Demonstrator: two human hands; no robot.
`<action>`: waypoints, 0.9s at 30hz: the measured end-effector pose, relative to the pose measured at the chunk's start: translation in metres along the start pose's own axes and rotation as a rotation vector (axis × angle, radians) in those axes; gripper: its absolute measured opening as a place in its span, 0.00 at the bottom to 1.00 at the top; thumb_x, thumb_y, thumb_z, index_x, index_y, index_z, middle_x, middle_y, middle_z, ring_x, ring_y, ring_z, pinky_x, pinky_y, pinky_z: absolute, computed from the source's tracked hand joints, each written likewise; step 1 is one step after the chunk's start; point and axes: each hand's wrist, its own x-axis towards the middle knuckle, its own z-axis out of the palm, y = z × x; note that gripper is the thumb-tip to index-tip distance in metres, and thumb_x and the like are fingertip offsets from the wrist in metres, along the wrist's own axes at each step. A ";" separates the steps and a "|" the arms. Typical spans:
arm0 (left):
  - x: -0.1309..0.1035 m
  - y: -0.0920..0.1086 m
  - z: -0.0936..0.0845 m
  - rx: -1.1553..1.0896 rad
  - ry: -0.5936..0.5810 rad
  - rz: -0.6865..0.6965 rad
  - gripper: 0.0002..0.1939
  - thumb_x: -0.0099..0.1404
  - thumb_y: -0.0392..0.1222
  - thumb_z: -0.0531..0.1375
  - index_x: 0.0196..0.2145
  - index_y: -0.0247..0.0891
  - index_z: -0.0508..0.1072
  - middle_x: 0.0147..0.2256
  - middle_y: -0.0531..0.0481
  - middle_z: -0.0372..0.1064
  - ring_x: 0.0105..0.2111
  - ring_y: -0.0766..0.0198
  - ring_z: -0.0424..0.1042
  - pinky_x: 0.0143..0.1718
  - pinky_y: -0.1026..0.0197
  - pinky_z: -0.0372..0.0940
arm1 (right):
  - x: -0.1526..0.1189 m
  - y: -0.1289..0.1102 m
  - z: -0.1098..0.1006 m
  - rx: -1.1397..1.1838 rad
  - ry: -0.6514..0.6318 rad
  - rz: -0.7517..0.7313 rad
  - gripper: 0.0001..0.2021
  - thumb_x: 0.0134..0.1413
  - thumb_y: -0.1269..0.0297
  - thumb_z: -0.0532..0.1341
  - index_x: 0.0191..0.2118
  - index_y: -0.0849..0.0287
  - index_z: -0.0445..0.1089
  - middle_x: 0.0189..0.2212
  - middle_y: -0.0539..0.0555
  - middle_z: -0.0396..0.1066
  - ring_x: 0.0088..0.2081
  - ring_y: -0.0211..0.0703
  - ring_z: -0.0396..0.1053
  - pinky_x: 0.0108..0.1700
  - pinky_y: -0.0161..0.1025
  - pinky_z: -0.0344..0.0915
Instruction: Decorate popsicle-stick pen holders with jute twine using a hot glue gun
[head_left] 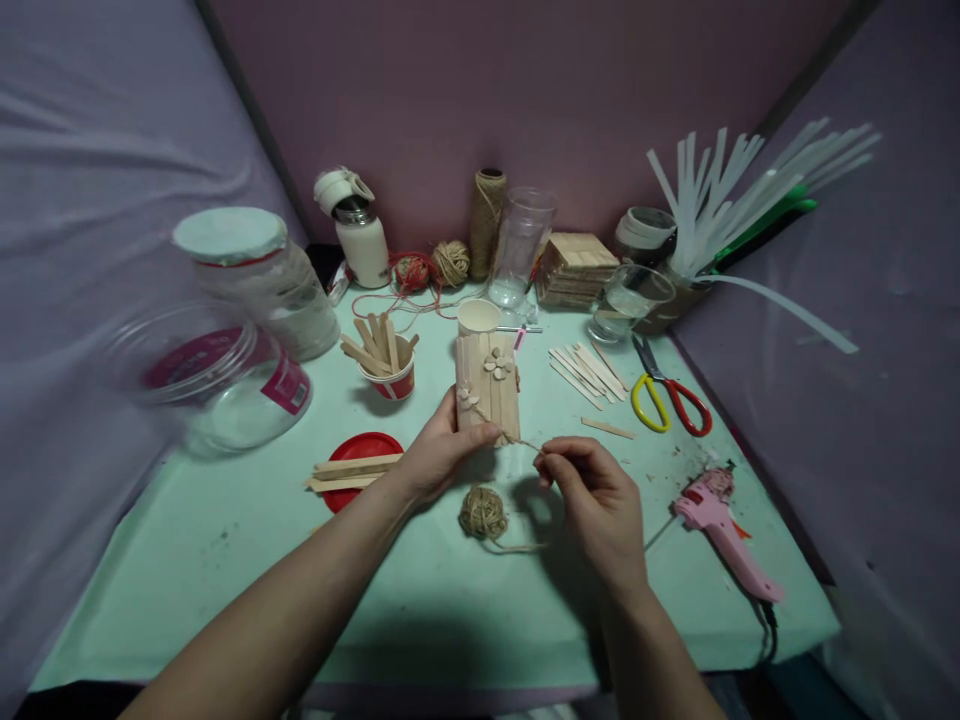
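My left hand point(442, 445) is wrapped round a cup covered with wooden craft sticks point(487, 375), its thumb near the lower edge. Small wooden flowers point(497, 364) decorate the front of the cup. A strand of jute twine point(525, 441) crosses the lower part and stretches to my right hand point(592, 490), which pinches it between thumb and fingertips. Below the cup lies a ball of jute twine point(483, 512), with a loose strand trailing right toward my right hand.
At right lie scissors point(670, 395), a pink glue gun point(727, 535) and loose thin sticks point(589, 373). Left are a paper cup of sticks point(388, 365), a red lid point(360, 448) bearing sticks, and a clear tub point(255, 400). Jars, a glass point(520, 245) and glue sticks point(712, 200) line the back.
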 end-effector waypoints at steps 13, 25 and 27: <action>0.000 -0.002 -0.006 0.190 -0.101 0.049 0.44 0.49 0.47 0.75 0.60 0.43 0.62 0.58 0.40 0.67 0.60 0.45 0.66 0.60 0.46 0.59 | 0.032 -0.045 -0.017 -0.555 -0.301 -0.618 0.09 0.65 0.75 0.59 0.45 0.55 0.71 0.36 0.53 0.77 0.37 0.44 0.73 0.39 0.41 0.70; -0.004 0.004 -0.002 0.208 -0.124 0.015 0.45 0.47 0.44 0.76 0.59 0.44 0.62 0.54 0.43 0.69 0.55 0.48 0.69 0.56 0.47 0.62 | 0.042 -0.042 -0.005 -0.712 -0.254 -0.784 0.09 0.66 0.74 0.56 0.43 0.55 0.73 0.32 0.54 0.76 0.35 0.46 0.70 0.38 0.43 0.68; -0.004 0.003 -0.002 0.214 -0.111 0.014 0.44 0.46 0.44 0.77 0.58 0.44 0.63 0.54 0.43 0.69 0.55 0.48 0.69 0.56 0.48 0.63 | 0.041 -0.042 -0.004 -0.704 -0.263 -0.779 0.09 0.66 0.73 0.57 0.43 0.55 0.73 0.32 0.55 0.76 0.35 0.46 0.70 0.38 0.43 0.68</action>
